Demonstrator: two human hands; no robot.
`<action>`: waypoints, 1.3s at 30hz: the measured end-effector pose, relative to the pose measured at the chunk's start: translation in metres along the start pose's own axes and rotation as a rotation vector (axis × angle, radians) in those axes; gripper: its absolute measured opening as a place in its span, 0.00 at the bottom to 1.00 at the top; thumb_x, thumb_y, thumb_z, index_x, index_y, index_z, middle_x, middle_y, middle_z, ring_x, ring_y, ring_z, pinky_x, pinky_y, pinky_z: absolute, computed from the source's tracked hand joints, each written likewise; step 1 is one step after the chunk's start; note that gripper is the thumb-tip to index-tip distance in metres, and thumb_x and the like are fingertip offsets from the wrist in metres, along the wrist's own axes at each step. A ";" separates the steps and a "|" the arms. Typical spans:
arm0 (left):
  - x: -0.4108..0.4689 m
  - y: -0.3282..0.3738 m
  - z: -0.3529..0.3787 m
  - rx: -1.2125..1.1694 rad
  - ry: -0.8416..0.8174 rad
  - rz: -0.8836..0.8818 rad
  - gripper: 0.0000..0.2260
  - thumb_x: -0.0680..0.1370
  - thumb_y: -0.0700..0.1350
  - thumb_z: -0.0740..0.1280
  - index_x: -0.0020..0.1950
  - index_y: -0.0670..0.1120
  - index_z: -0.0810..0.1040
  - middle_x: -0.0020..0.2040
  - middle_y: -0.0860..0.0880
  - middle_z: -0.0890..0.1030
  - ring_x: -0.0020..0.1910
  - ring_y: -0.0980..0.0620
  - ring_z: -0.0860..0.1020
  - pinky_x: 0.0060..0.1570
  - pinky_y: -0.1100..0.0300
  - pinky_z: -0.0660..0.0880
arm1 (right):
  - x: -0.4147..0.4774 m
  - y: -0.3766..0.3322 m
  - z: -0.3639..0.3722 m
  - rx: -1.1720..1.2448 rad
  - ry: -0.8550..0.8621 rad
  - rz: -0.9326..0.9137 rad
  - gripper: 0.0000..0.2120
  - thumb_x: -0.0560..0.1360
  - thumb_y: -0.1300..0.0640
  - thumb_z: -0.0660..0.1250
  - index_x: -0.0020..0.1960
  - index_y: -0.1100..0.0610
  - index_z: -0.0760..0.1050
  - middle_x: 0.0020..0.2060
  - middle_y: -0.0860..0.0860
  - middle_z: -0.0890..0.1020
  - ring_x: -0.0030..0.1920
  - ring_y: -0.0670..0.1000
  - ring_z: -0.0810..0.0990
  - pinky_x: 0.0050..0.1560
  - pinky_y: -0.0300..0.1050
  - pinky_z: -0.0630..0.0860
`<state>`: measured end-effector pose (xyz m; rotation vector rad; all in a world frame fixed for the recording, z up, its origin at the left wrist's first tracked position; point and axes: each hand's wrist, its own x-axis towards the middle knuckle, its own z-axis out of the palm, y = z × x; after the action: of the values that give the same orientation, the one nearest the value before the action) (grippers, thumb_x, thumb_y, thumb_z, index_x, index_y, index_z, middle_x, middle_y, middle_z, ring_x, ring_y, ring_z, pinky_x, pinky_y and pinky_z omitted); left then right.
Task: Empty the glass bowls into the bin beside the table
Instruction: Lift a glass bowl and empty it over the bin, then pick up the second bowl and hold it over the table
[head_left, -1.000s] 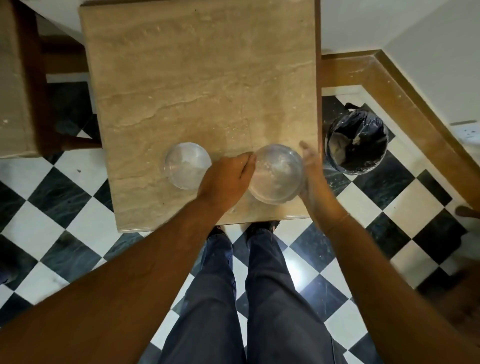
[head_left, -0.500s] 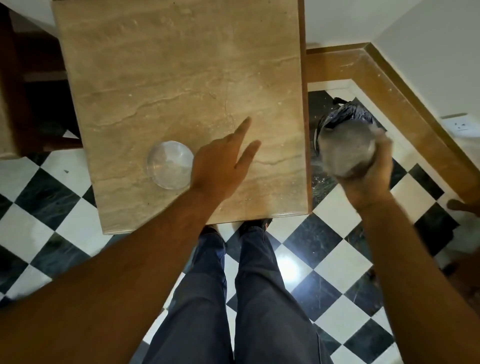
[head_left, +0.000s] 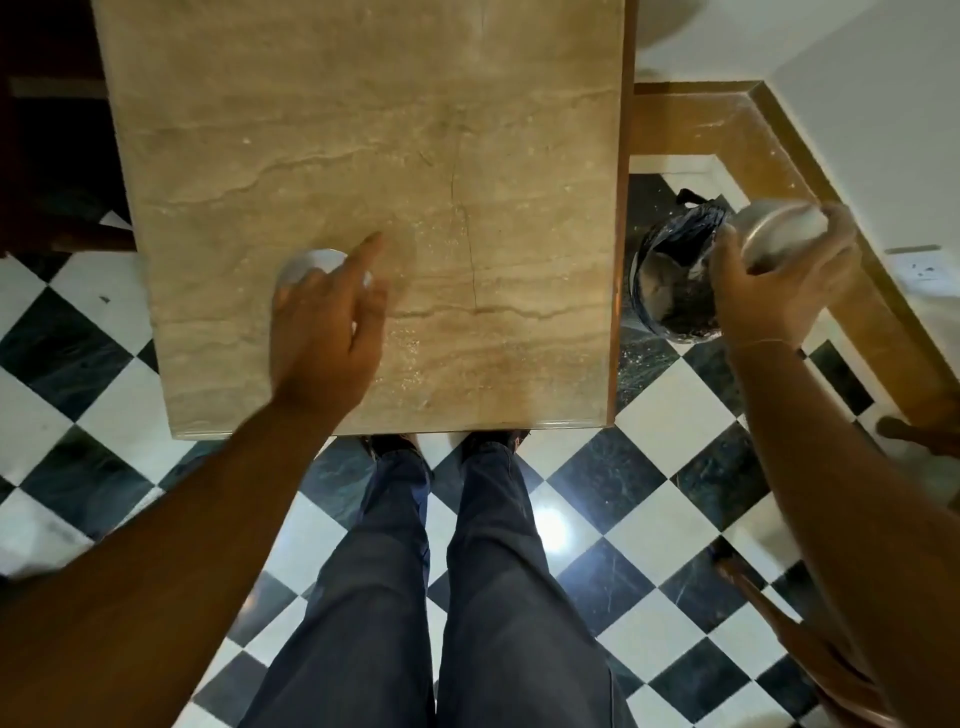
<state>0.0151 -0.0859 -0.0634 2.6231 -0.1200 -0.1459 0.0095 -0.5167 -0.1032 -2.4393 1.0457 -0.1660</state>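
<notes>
My right hand (head_left: 774, 291) grips a glass bowl (head_left: 779, 228) tipped on its side over the far right rim of the black-lined bin (head_left: 670, 280), which stands on the floor just right of the table. A second glass bowl (head_left: 306, 262) sits on the marble table (head_left: 363, 156) near its front left; my left hand (head_left: 332, 322) hovers over it with fingers apart and hides most of it. I cannot tell whether that hand touches the bowl.
White crumbs lie scattered on the table near its front middle. A wooden skirting (head_left: 831, 218) and wall with a socket (head_left: 924, 270) run close behind the bin. A dark chair (head_left: 47, 156) stands left of the table. My legs (head_left: 447, 571) are at the table's front edge.
My right hand has carried the bowl further right and tipped it over the bin. My left hand has slid left and now covers the bowl on the table.
</notes>
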 end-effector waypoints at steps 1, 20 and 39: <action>0.001 -0.005 -0.001 0.032 0.015 -0.025 0.23 0.90 0.53 0.53 0.80 0.47 0.74 0.55 0.39 0.86 0.56 0.37 0.80 0.62 0.42 0.71 | -0.005 0.000 -0.004 0.015 0.022 -0.021 0.43 0.77 0.36 0.75 0.82 0.55 0.64 0.77 0.60 0.71 0.76 0.55 0.70 0.66 0.28 0.62; -0.029 -0.043 0.001 0.249 -0.024 -0.288 0.33 0.83 0.64 0.64 0.85 0.52 0.63 0.75 0.45 0.74 0.75 0.39 0.69 0.71 0.37 0.61 | 0.005 0.000 0.000 0.417 -0.242 0.219 0.30 0.79 0.36 0.72 0.71 0.52 0.70 0.64 0.49 0.80 0.60 0.49 0.83 0.67 0.62 0.85; 0.009 -0.046 0.011 0.164 -0.337 -0.380 0.58 0.69 0.64 0.81 0.89 0.51 0.50 0.86 0.43 0.56 0.82 0.35 0.59 0.72 0.35 0.71 | -0.117 -0.132 0.056 0.566 -0.746 0.584 0.25 0.85 0.33 0.66 0.67 0.53 0.80 0.64 0.54 0.83 0.54 0.52 0.84 0.28 0.36 0.82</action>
<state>0.0252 -0.0523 -0.0966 2.7331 0.2654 -0.7371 0.0297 -0.3336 -0.0813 -1.4161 1.0947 0.5290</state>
